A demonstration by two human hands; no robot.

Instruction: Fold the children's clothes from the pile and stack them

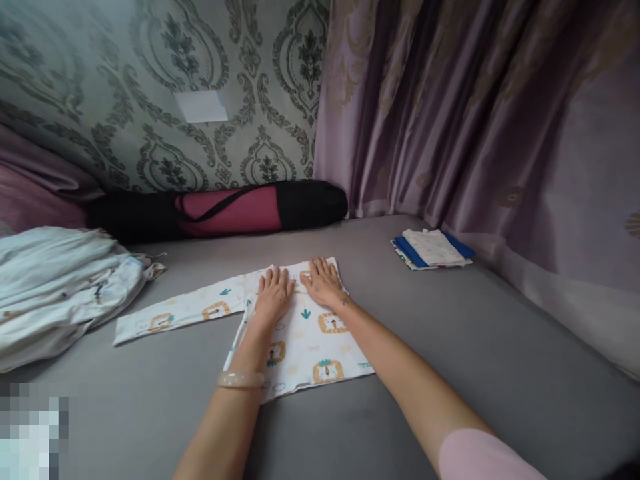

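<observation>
A small white long-sleeved shirt (pixel 300 343) with lion faces and green leaves lies flat on the grey bed surface. One sleeve (pixel 195 307) stretches out to the left; the other sleeve does not show at the right side. My left hand (pixel 275 293), with a pale bangle on its wrist, presses flat on the upper left of the shirt near the sleeve joint. Flat on the upper right part rests my right hand (pixel 323 281), fingers spread. Neither hand grips the cloth. Parts of the shirt are hidden under both hands and forearms.
At the left lies a heap of pale crumpled cloth (pixel 60 293). A black and maroon long bag (pixel 230 211) lies along the patterned wall. Folded clothes (pixel 433 249), white on blue, sit in a small stack at the right, near the purple curtain (pixel 450 120).
</observation>
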